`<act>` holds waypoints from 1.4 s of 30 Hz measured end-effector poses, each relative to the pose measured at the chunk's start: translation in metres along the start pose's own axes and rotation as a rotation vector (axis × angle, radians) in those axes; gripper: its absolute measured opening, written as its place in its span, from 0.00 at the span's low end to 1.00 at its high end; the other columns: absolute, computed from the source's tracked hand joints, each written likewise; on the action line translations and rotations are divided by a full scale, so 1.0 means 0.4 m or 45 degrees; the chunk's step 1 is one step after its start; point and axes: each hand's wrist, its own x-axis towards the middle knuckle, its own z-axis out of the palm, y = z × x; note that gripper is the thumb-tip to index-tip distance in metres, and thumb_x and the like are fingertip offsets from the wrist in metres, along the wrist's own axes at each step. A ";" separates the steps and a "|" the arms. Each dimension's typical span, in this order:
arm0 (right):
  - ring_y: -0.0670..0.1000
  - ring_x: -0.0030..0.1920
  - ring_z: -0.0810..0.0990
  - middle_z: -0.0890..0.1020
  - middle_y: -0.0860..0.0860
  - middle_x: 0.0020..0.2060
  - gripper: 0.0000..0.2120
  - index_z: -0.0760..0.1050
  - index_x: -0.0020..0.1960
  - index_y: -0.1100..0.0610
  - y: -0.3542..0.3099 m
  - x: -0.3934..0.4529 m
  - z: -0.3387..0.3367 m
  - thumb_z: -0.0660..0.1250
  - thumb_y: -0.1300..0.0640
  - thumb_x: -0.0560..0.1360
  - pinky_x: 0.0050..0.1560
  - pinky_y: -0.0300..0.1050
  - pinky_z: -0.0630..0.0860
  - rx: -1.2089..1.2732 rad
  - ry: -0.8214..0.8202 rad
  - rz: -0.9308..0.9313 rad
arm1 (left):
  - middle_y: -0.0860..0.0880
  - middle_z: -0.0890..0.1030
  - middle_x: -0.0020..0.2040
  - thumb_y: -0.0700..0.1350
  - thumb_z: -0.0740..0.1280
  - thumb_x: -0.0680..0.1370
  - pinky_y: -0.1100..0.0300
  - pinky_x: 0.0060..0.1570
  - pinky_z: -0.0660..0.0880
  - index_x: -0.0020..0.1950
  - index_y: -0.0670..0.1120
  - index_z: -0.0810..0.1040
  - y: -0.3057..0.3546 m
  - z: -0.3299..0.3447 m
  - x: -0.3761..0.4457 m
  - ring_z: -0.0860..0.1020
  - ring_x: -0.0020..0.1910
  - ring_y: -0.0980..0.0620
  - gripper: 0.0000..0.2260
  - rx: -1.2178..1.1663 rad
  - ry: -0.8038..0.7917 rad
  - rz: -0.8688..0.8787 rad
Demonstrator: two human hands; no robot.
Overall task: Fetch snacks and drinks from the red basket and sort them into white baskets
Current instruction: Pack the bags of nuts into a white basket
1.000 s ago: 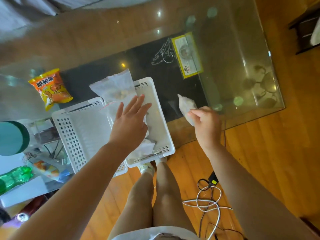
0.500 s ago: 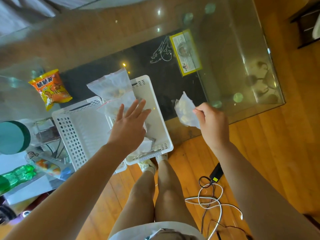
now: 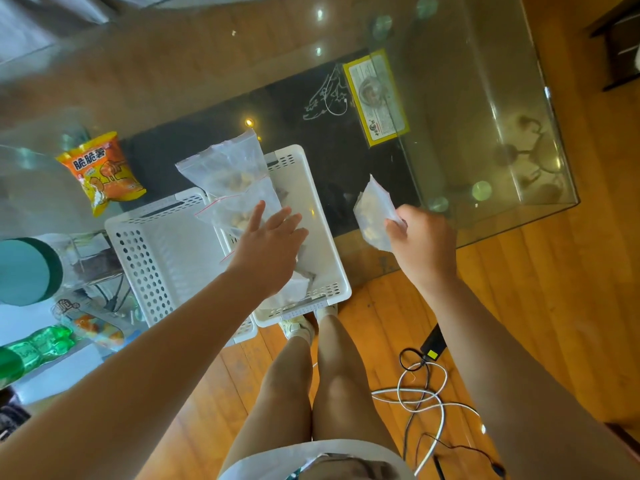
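Two white perforated baskets stand side by side at the glass table's near edge: the left basket (image 3: 152,244) and the right basket (image 3: 322,251). Clear zip bags of snacks (image 3: 225,171) lean over the right basket's far left rim. My left hand (image 3: 270,247) hovers over that basket with straight, spread fingers, its fingertips at the lower zip bag (image 3: 239,209). My right hand (image 3: 424,244) pinches a small clear snack bag (image 3: 374,213) and holds it up to the right of the baskets. The red basket is out of view.
An orange snack packet (image 3: 100,171) lies on the glass table (image 3: 485,116) at the left. A green bottle (image 3: 34,348) and more packets sit under the glass at far left beside a teal round object (image 3: 24,271). White and black cables (image 3: 422,393) lie on the wooden floor.
My right hand has raised the small snack bag and turned it upright, moving slightly toward the baskets. My left hand stays over the right basket, barely shifted.
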 end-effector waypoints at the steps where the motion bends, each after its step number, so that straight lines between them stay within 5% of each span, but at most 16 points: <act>1: 0.43 0.29 0.70 0.73 0.48 0.33 0.10 0.78 0.43 0.61 -0.001 -0.004 0.000 0.62 0.54 0.76 0.30 0.29 0.58 0.006 -0.016 0.002 | 0.49 0.60 0.76 0.51 0.56 0.81 0.41 0.74 0.44 0.72 0.50 0.63 -0.004 0.002 0.002 0.54 0.77 0.47 0.20 0.062 -0.016 0.021; 6: 0.44 0.34 0.73 0.75 0.47 0.38 0.10 0.77 0.50 0.57 0.010 0.007 0.024 0.65 0.51 0.74 0.28 0.31 0.61 0.046 -0.218 0.115 | 0.45 0.63 0.75 0.53 0.60 0.80 0.40 0.74 0.44 0.70 0.47 0.67 -0.005 0.008 0.037 0.55 0.76 0.43 0.20 0.392 -0.120 0.194; 13: 0.48 0.33 0.74 0.72 0.48 0.32 0.10 0.71 0.40 0.58 -0.023 0.025 0.009 0.63 0.52 0.76 0.29 0.35 0.66 0.284 -0.314 0.227 | 0.47 0.63 0.75 0.53 0.63 0.78 0.41 0.74 0.41 0.71 0.49 0.65 -0.024 0.019 0.051 0.55 0.76 0.44 0.22 0.605 -0.256 0.166; 17: 0.58 0.43 0.79 0.78 0.61 0.40 0.13 0.74 0.48 0.66 -0.078 -0.017 -0.075 0.64 0.54 0.76 0.41 0.54 0.79 0.637 -0.403 0.217 | 0.48 0.64 0.75 0.52 0.64 0.78 0.41 0.73 0.39 0.71 0.50 0.65 -0.031 0.026 0.038 0.55 0.76 0.45 0.23 0.625 -0.225 0.178; 20: 0.66 0.47 0.77 0.77 0.70 0.46 0.14 0.74 0.51 0.69 -0.124 -0.045 -0.115 0.64 0.57 0.76 0.48 0.67 0.75 0.797 -0.498 0.185 | 0.49 0.66 0.73 0.53 0.64 0.77 0.41 0.71 0.36 0.71 0.53 0.65 -0.034 0.028 0.035 0.56 0.76 0.46 0.22 0.627 -0.226 0.184; 25: 0.69 0.47 0.76 0.76 0.72 0.45 0.14 0.73 0.51 0.71 -0.186 -0.057 -0.077 0.64 0.58 0.76 0.45 0.65 0.75 0.833 -0.613 0.105 | 0.50 0.65 0.74 0.56 0.61 0.77 0.41 0.70 0.34 0.71 0.55 0.65 -0.038 0.035 0.035 0.56 0.76 0.46 0.22 0.651 -0.213 0.184; 34: 0.47 0.41 0.80 0.79 0.46 0.38 0.05 0.75 0.49 0.53 -0.213 -0.043 0.068 0.61 0.54 0.76 0.37 0.40 0.77 0.719 -0.531 0.088 | 0.53 0.65 0.74 0.55 0.63 0.77 0.43 0.73 0.39 0.71 0.56 0.66 -0.047 0.055 0.028 0.55 0.76 0.46 0.22 0.590 -0.156 0.148; 38: 0.50 0.41 0.80 0.80 0.50 0.38 0.05 0.74 0.44 0.50 -0.200 -0.032 0.120 0.60 0.52 0.75 0.41 0.51 0.79 0.716 -0.512 0.097 | 0.52 0.67 0.73 0.55 0.63 0.77 0.43 0.73 0.39 0.69 0.54 0.68 -0.043 0.057 0.031 0.57 0.76 0.46 0.21 0.533 -0.147 0.142; 42: 0.43 0.38 0.79 0.76 0.39 0.35 0.04 0.72 0.44 0.44 -0.185 -0.025 0.153 0.61 0.53 0.76 0.36 0.36 0.76 0.684 -0.541 0.109 | 0.51 0.70 0.71 0.55 0.63 0.77 0.43 0.73 0.40 0.68 0.53 0.71 -0.042 0.058 0.033 0.59 0.75 0.46 0.20 0.488 -0.138 0.124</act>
